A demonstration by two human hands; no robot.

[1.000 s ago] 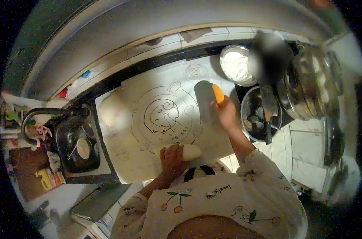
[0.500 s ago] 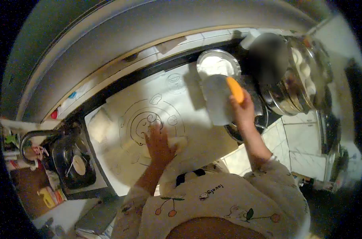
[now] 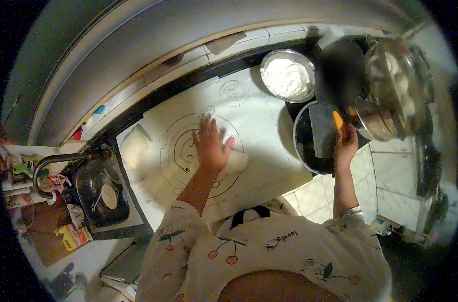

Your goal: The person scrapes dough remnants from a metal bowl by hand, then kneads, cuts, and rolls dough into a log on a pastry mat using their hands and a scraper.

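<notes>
My left hand (image 3: 212,151) lies with fingers spread over the pale mat (image 3: 271,146) with its printed circles. Beside its thumb and wrist is a short, pale roll of dough (image 3: 235,163), partly covered by the hand. My right hand (image 3: 345,147) is closed on the orange handle of a scraper (image 3: 323,131) with a broad grey blade. That blade is above a dark round pan (image 3: 303,137), right of the mat. A metal bowl (image 3: 264,75) of white flour (image 3: 288,79) stands at the mat's back right corner.
At the mat's left end rests a pale, flat lump or bag (image 3: 134,146). Further left is a black sink (image 3: 105,214) with a curved tap (image 3: 50,160). Glass-sided steamer tiers (image 3: 380,95) with pale pieces inside stand at the right. A blurred dark round shape (image 3: 339,73) is beside them.
My right hand has carried the scraper right, from over the mat and flour bowl to over the dark pan. My left hand has shifted up the mat, and the dough roll now shows beside it.
</notes>
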